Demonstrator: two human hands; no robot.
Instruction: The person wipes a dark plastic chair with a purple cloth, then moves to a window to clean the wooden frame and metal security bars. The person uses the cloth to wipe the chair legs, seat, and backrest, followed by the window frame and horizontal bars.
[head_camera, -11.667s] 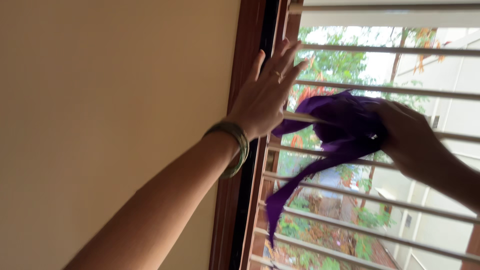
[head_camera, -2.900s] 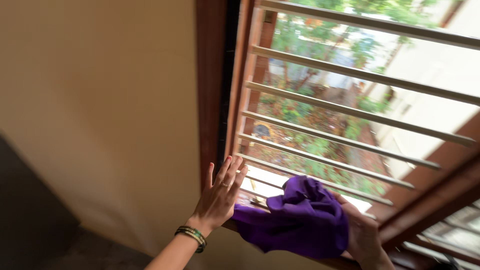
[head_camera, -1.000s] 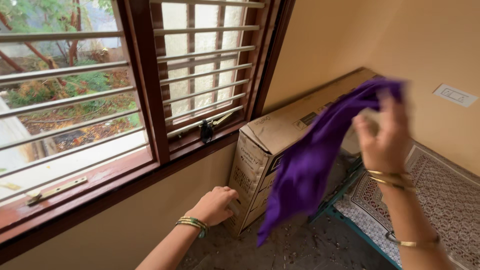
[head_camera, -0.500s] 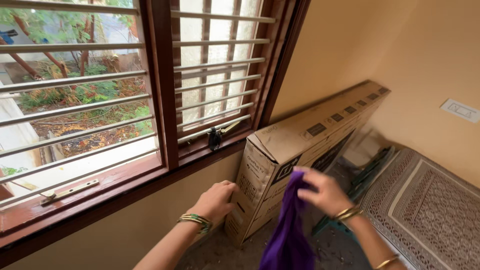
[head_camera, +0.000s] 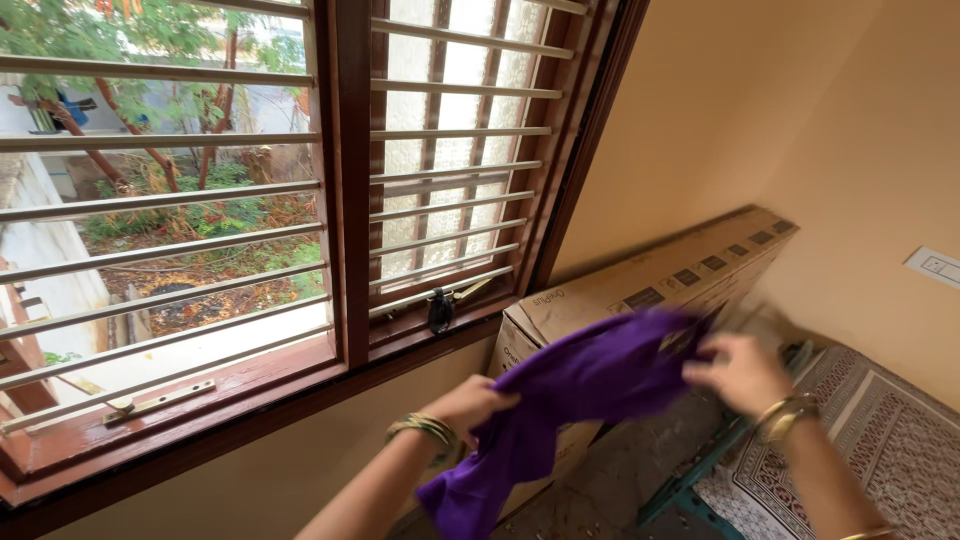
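Observation:
A purple cloth (head_camera: 580, 390) stretches between both my hands below the window sill. My left hand (head_camera: 470, 400), with bangles at the wrist, grips its lower left part, and a loose end hangs down from there. My right hand (head_camera: 735, 372), blurred by motion and also wearing bangles, holds the cloth's right end. The cloth hangs in front of a long cardboard box (head_camera: 650, 290) that leans against the wall under the window.
A wooden window (head_camera: 340, 190) with horizontal metal bars fills the upper left; its left pane is open to a garden. A patterned rug (head_camera: 890, 440) lies at the right. A wall socket (head_camera: 935, 266) sits on the right wall.
My left hand left the box and took hold of the cloth. My right hand swung out to the right, spreading the cloth between both hands.

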